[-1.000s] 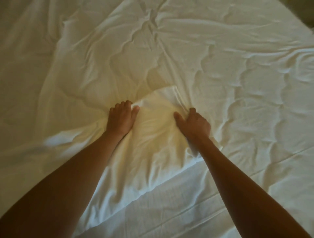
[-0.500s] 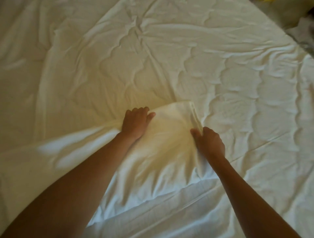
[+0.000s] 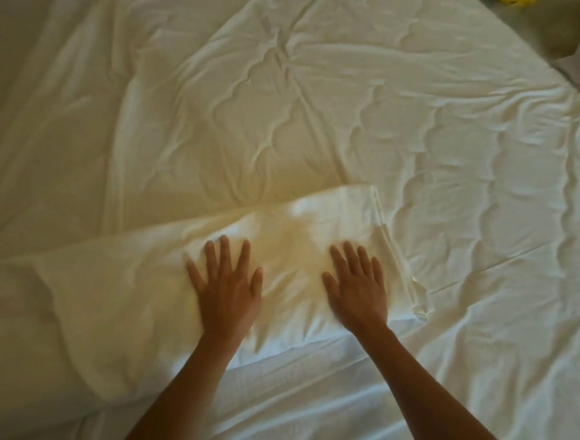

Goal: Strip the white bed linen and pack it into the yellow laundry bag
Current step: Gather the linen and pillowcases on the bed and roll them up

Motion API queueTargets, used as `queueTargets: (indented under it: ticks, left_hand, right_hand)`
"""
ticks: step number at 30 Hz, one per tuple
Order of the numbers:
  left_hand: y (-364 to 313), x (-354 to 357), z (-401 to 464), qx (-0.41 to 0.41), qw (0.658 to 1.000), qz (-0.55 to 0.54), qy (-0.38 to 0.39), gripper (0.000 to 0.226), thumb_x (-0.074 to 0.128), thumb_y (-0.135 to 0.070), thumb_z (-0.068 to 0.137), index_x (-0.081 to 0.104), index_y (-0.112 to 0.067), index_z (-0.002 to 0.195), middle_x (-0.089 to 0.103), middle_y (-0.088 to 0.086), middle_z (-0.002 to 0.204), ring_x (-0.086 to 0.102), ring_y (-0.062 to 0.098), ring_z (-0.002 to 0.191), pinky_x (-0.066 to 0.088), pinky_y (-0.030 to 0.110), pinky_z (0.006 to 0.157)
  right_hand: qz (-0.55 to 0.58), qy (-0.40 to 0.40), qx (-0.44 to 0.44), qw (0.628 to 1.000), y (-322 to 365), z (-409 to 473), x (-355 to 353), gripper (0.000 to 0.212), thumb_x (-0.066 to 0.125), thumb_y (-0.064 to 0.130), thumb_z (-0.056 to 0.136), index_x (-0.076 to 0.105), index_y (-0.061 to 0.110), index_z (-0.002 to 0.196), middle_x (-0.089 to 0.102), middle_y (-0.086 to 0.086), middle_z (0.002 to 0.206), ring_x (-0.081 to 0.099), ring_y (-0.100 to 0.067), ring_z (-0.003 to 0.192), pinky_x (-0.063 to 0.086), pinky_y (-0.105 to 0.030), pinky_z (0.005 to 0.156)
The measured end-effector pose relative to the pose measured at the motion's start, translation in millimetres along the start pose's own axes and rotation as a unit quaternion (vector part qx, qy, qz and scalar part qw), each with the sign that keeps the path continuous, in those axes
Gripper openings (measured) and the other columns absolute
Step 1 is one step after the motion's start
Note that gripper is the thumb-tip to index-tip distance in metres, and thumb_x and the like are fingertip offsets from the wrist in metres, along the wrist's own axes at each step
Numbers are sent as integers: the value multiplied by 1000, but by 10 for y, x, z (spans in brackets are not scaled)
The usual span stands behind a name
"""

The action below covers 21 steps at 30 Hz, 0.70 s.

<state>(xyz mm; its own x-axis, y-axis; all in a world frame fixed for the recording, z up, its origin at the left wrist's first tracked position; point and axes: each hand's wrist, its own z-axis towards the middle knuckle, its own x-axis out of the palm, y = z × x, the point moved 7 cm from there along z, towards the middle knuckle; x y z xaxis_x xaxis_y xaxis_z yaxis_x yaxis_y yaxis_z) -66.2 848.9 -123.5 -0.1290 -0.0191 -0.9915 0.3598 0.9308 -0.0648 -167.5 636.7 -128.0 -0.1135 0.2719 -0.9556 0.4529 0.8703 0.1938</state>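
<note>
A white sheet [image 3: 282, 110] lies wrinkled across the whole bed. Its near corner is folded back onto itself into a doubled flap [image 3: 329, 220] in the middle of the view. My left hand [image 3: 224, 289] lies flat on that flap with fingers spread. My right hand [image 3: 356, 287] lies flat beside it, fingers straight, close to the flap's right hemmed edge [image 3: 405, 267]. Neither hand grips any cloth. A sliver of yellow bag [image 3: 518, 2] shows at the top right edge.
The quilted white mattress cover [image 3: 470, 361] is bared at the lower right and below the flap. The bed's far right corner [image 3: 533, 40] ends near a dim floor. A grey cloth [image 3: 571, 70] lies off the bed at the right edge.
Both hands let go of the pinched sheet corner and opened flat on the folded flap. The flap now lies closer to me and the view shifted left and back.
</note>
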Motion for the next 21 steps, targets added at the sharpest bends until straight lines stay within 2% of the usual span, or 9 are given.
queueTargets:
  ticks: [3,6,8,10,12,15,17,19,21]
  left_hand:
    - [172,199,-61,-40,997,-3,62,67,14,-61,95,22,-36,157,19,9,165,11,37,152,1,72,113]
    - [210,299,49,-24,992,-34,116,65,8,-61,95,6,-42,157,-1,0,168,-5,30,154,-2,72,112]
    - [244,230,124,-1,987,-70,147,56,16,-54,102,6,-44,157,-7,-6,167,-10,23,154,-3,68,115]
    - [365,24,128,12,974,-149,171,51,25,-45,106,18,-41,156,3,-7,168,-2,17,154,0,58,120]
    - [628,-269,7,-9,969,-222,109,50,33,-42,106,31,-31,155,19,-1,166,13,18,153,7,47,123]
    - [1155,-650,-400,-60,971,-232,-18,48,41,-39,104,45,-22,149,34,6,160,25,23,150,12,44,122]
    - [1572,-767,-710,-96,964,-244,-50,50,39,-40,103,50,-18,145,41,10,155,33,27,147,19,48,120]
    - [2008,-852,-984,-116,961,-238,-79,63,29,-48,96,56,-12,140,49,16,148,42,34,140,30,53,114]
    - [2449,-870,-1235,-136,962,-222,-84,67,25,-48,94,57,-10,139,50,17,147,44,36,139,30,55,112]
  right_hand:
    - [-58,15,21,998,-22,53,113,69,-3,60,95,5,34,158,0,3,166,0,-22,154,1,-46,124]
    - [-61,33,59,996,61,69,127,65,-2,57,99,2,33,159,-2,3,167,-3,-24,154,-2,-48,123]
    - [-41,40,71,996,193,4,83,61,6,53,102,6,30,159,2,2,167,-2,-25,154,-1,-48,123]
    - [-10,35,47,998,486,-102,9,62,7,54,102,10,29,159,4,0,167,0,-24,154,1,-46,124]
    - [36,4,5,999,912,-267,-81,70,1,59,97,16,28,158,8,-1,166,2,-22,154,3,-42,125]
    - [97,-14,-48,994,1555,-542,-146,76,-3,60,92,21,28,157,11,1,166,3,-19,154,1,-38,123]
    - [109,-9,-83,990,1997,-711,-118,75,-2,60,93,20,28,157,10,1,166,2,-19,154,1,-38,124]
    - [115,-2,-119,986,2459,-878,-51,75,-1,60,94,20,27,157,11,0,166,4,-19,154,1,-37,124]
    - [125,10,-148,981,2911,-1035,46,75,-1,60,93,20,27,157,11,1,166,4,-19,154,1,-36,124]
